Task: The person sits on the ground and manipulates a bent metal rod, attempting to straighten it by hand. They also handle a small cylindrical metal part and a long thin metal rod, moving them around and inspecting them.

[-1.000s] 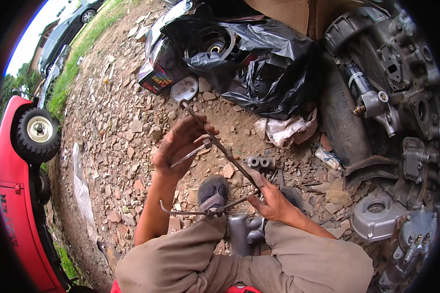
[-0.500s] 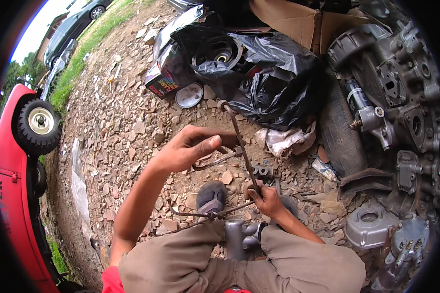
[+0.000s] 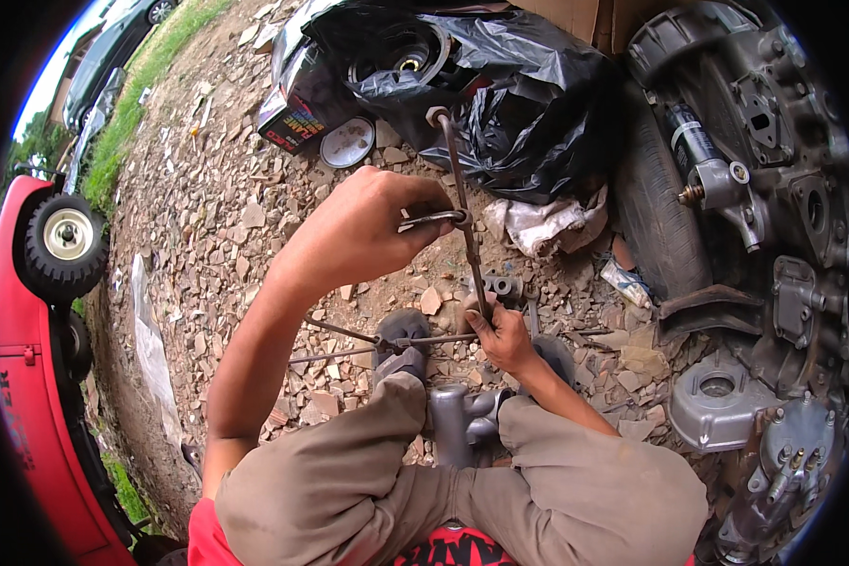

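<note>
A long, thin, rusty metal rod [image 3: 472, 253] stands tilted in front of me, with a nut-like end at its top. My right hand [image 3: 505, 338] is closed around its lower end. A second thin rod runs left from beside that hand to a joint over my shoe, where another bent rod meets it. My left hand [image 3: 396, 219] is curled round a short, flat-looking metal piece [image 3: 432, 221], which meets the upright rod partway up; its far end is hidden by the fingers. A grey branched metal pipe [image 3: 453, 424] stands between my knees.
Broken stone covers the ground [image 3: 198, 283]. Ahead lie a black plastic bag [image 3: 528, 104], a box [image 3: 297, 118], a round white lid [image 3: 347, 142] and a crumpled cloth [image 3: 547, 224]. Right are a tire [image 3: 660, 236], an engine block [image 3: 774, 151] and a metal housing [image 3: 717, 401]. A red vehicle [image 3: 28, 311] stands left.
My left hand has moved up and its fingers have closed on the short metal piece. The rod assembly has risen and turned slightly, its top end now higher in view.
</note>
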`<state>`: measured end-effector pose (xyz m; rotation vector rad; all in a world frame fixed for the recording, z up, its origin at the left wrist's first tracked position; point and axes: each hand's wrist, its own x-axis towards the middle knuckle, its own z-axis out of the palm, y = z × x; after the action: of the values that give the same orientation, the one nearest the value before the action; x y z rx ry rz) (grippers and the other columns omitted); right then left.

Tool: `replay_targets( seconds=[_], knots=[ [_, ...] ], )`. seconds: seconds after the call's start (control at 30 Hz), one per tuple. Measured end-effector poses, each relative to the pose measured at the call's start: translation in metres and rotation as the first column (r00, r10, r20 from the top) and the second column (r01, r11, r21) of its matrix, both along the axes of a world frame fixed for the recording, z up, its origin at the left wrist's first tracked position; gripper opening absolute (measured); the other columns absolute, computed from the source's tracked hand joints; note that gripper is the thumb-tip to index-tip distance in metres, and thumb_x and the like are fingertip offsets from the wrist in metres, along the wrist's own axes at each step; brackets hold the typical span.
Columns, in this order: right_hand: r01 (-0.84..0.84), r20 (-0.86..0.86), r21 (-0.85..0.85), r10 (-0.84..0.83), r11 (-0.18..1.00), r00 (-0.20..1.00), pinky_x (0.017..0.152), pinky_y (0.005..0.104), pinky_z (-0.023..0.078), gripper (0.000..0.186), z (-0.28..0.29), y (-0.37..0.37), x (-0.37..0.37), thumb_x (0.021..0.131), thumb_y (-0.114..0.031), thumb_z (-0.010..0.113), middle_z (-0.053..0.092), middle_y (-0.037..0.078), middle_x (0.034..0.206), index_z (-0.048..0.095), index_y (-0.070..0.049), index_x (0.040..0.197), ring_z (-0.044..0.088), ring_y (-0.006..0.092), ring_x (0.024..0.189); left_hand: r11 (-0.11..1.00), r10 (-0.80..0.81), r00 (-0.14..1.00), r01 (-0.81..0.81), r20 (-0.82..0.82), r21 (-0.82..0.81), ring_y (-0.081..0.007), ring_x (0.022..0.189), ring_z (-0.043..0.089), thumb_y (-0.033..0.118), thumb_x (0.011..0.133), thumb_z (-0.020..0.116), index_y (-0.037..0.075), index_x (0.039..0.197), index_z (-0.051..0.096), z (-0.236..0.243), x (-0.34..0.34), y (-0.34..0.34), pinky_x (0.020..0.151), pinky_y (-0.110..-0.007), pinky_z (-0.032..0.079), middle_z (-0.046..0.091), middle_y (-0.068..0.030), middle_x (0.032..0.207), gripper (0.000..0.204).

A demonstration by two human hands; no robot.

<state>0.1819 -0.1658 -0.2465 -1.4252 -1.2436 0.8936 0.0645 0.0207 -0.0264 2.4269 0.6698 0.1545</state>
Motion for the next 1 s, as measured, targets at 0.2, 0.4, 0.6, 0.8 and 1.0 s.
replay_targets(
  seconds=[0.2, 0.4, 0.6, 0.8, 1.0],
  knots=[
    [-0.011, 0.0, 0.057, 0.011, 0.998, 1.0, 0.058, 0.0357, 0.05, 0.036, -0.014, -0.005, -0.005, 0.1, -0.024, 0.055, 0.062, 0.012, 0.068, 0.053, -0.003, 0.129, 0.065, 0.0254, 0.061, 0.997, 0.001, 1.0, -0.002, 0.011, 0.083, -0.024, 0.08, 0.072, 0.031, 0.082, 0.078, 0.004, 0.111, 0.068, -0.004, 0.006, -0.012, 0.073, -0.034, 0.055, 0.073, -0.0147, 0.088, 0.04],
    [0.06, -0.108, 0.12, -0.047, 0.991, 0.993, 0.054, 0.033, 0.048, 0.034, -0.023, -0.008, -0.006, 0.103, -0.036, 0.048, 0.06, 0.007, 0.063, 0.059, -0.004, 0.098, 0.063, 0.0213, 0.055, 0.979, -0.142, 0.987, 0.129, 0.076, 0.157, -0.0151, 0.045, 0.044, 0.028, 0.085, 0.075, 0.008, 0.12, 0.067, -0.018, 0.0, -0.003, 0.047, -0.034, 0.036, 0.05, -0.0076, 0.053, 0.041],
    [0.025, -0.166, 0.115, -0.006, 0.993, 0.986, 0.05, 0.0292, 0.044, 0.042, -0.027, -0.004, -0.001, 0.102, -0.04, 0.048, 0.057, 0.004, 0.058, 0.057, -0.003, 0.084, 0.057, 0.014, 0.051, 0.959, -0.282, 0.951, 0.277, 0.127, 0.058, -0.0119, 0.043, 0.037, 0.03, 0.087, 0.074, 0.01, 0.127, 0.064, -0.04, -0.009, 0.029, 0.045, -0.034, 0.032, 0.043, -0.0047, 0.05, 0.046],
    [-0.174, -0.263, 0.056, 0.182, 0.983, 0.947, 0.065, 0.0296, 0.051, 0.03, -0.031, 0.001, 0.01, 0.097, -0.03, 0.062, 0.068, 0.007, 0.076, 0.061, -0.002, 0.107, 0.063, 0.011, 0.067, 0.971, -0.232, 0.969, 0.236, 0.089, -0.033, -0.0085, 0.046, 0.041, 0.031, 0.084, 0.076, 0.013, 0.12, 0.07, -0.043, -0.007, 0.034, 0.047, -0.033, 0.036, 0.049, -0.004, 0.051, 0.041],
    [-0.048, -0.254, 0.044, 0.058, 0.998, 0.966, 0.07, 0.0278, 0.05, 0.03, -0.039, -0.005, 0.016, 0.098, -0.03, 0.06, 0.07, 0.005, 0.085, 0.063, -0.001, 0.105, 0.061, 0.0098, 0.075, 0.959, -0.272, 0.953, 0.279, 0.132, -0.041, -0.0058, 0.049, 0.038, 0.027, 0.082, 0.079, 0.009, 0.119, 0.07, -0.04, -0.001, 0.036, 0.048, -0.029, 0.034, 0.053, 0.0, 0.054, 0.042]
  ],
)
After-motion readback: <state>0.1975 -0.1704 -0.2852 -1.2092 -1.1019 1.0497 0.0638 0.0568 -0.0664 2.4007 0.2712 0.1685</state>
